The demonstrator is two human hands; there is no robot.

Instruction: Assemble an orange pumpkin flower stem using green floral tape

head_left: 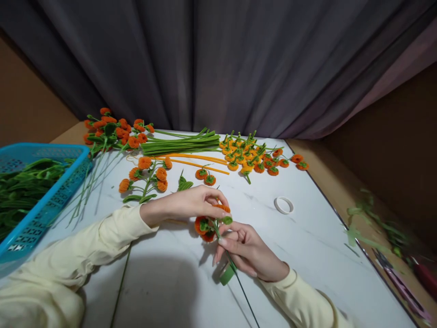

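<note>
A small branch of orange pipe-cleaner pumpkins (201,226) on a dark wire stem (244,291) is between my two hands. My left hand (193,202) pinches it at the top, near the pumpkins and a small green leaf; its fingertips partly cover an orange pumpkin. Just below, my right hand (247,250) grips the stem between thumb and fingers, and the wire runs down past it to the front edge. Under the right fingers is a roll of green floral tape (227,274); whether the fingers hold it I cannot tell.
A blue basket (70,200) of green leaves stands at left. Behind lie green pipe cleaners (180,145), orange pumpkin branches (146,177) and several loose yellow pumpkins (239,152). A white ring (284,205) lies to the right. Pink-handled cutters (403,287) lie beyond the table's right edge.
</note>
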